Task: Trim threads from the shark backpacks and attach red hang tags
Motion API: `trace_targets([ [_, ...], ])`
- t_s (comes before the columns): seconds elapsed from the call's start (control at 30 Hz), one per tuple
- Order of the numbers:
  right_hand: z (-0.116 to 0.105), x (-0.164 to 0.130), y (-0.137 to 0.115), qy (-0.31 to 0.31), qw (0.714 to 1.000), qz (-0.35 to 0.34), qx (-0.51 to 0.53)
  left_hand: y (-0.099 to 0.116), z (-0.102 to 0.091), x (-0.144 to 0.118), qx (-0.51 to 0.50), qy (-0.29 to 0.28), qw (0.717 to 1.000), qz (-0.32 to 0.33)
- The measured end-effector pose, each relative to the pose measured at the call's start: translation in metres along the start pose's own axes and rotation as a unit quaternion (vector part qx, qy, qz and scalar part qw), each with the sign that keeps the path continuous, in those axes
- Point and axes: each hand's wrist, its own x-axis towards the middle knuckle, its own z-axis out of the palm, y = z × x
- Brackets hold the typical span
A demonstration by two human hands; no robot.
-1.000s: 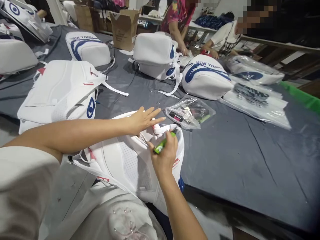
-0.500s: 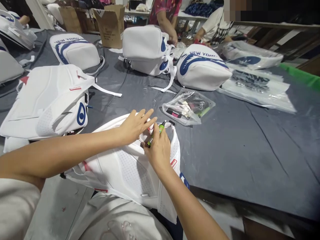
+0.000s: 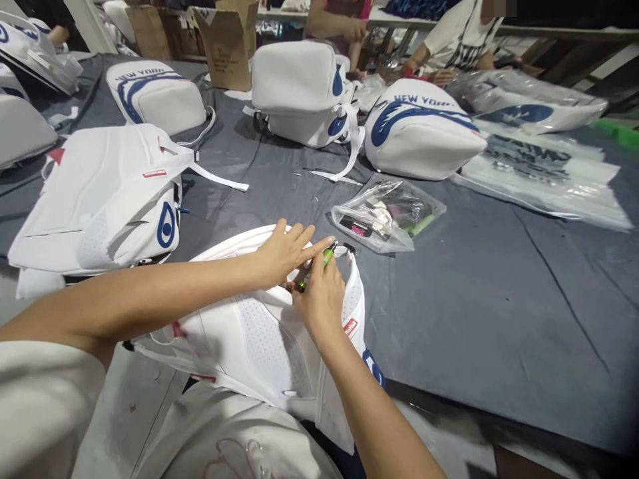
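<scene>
A dark grey cloth-covered table (image 3: 499,293) carries white backpacks. At six o'clock, the left hand (image 3: 284,253) lies flat, fingers spread, on a white mesh-backed backpack (image 3: 249,332); the right hand (image 3: 319,299) grips a green lighter (image 3: 315,269). A brown cardboard box (image 3: 229,43) stands at twelve.

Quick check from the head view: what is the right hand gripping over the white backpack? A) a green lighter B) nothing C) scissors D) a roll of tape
A: the right hand is closed around a small green lighter above the white backpack.
</scene>
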Motion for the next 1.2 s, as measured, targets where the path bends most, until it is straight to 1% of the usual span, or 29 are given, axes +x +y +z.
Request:
trace_targets([
  [0.07, -0.006, -0.007, 0.007, 0.009, 0.999, -0.039, 0.028, 0.0, -0.001, -0.002, 0.003, 0.01, 1.0, -0.001],
  [0.13, -0.018, -0.023, 0.017, 0.024, 0.991, -0.097, 0.093, 0.0, 0.0, -0.004, 0.001, 0.022, 1.0, -0.001],
  [0.2, -0.034, -0.044, 0.03, 0.034, 0.972, -0.136, 0.189, -0.001, 0.001, -0.005, -0.002, 0.027, 1.0, 0.001],
  [0.23, -0.042, -0.055, 0.036, 0.035, 0.961, -0.135, 0.241, -0.001, 0.002, -0.005, -0.005, 0.026, 1.0, 0.003],
  [0.3, -0.056, -0.07, 0.043, 0.007, 0.941, -0.1, 0.323, -0.001, 0.002, -0.004, -0.01, 0.023, 1.0, 0.003],
  [0.37, -0.066, -0.072, 0.043, -0.053, 0.928, -0.038, 0.367, -0.002, 0.0, -0.003, -0.015, 0.014, 1.0, 0.0],
  [0.43, -0.07, -0.061, 0.035, -0.128, 0.912, 0.032, 0.387, -0.003, -0.003, -0.002, -0.016, 0.002, 1.0, 0.004],
  [0.5, -0.072, -0.044, 0.024, -0.201, 0.887, 0.092, 0.405, -0.004, -0.006, -0.002, -0.014, -0.005, 1.0, 0.013],
  [0.57, -0.074, -0.027, 0.015, -0.267, 0.863, 0.12, 0.412, -0.007, -0.009, -0.002, -0.01, -0.008, 1.0, 0.02],
  [0.63, -0.075, -0.017, 0.011, -0.311, 0.852, 0.122, 0.404, -0.009, -0.01, -0.001, -0.009, -0.004, 1.0, 0.029],
  [0.77, -0.075, -0.01, 0.014, -0.35, 0.853, 0.104, 0.372, -0.013, -0.007, 0.001, -0.019, 0.011, 0.999, 0.05],
  [0.83, -0.073, -0.009, 0.013, -0.341, 0.862, 0.085, 0.364, -0.014, -0.006, 0.002, -0.025, 0.012, 0.998, 0.05],
  [0.9, -0.072, -0.007, 0.01, -0.318, 0.882, 0.046, 0.344, -0.014, -0.007, 0.003, -0.028, 0.007, 0.998, 0.049],
  [0.97, -0.073, -0.005, 0.005, -0.303, 0.905, 0.006, 0.298, -0.015, -0.008, 0.003, -0.028, 0.001, 0.998, 0.051],
  [1.03, -0.075, -0.003, 0.001, -0.307, 0.919, -0.009, 0.246, -0.015, -0.01, 0.003, -0.031, -0.001, 0.998, 0.058],
  [1.1, -0.078, -0.002, 0.0, -0.312, 0.922, -0.012, 0.23, -0.016, -0.011, 0.003, -0.033, -0.003, 0.997, 0.063],
  [1.2, -0.08, -0.002, 0.0, -0.306, 0.923, -0.027, 0.233, -0.018, -0.012, 0.004, -0.029, -0.013, 0.997, 0.07],
])
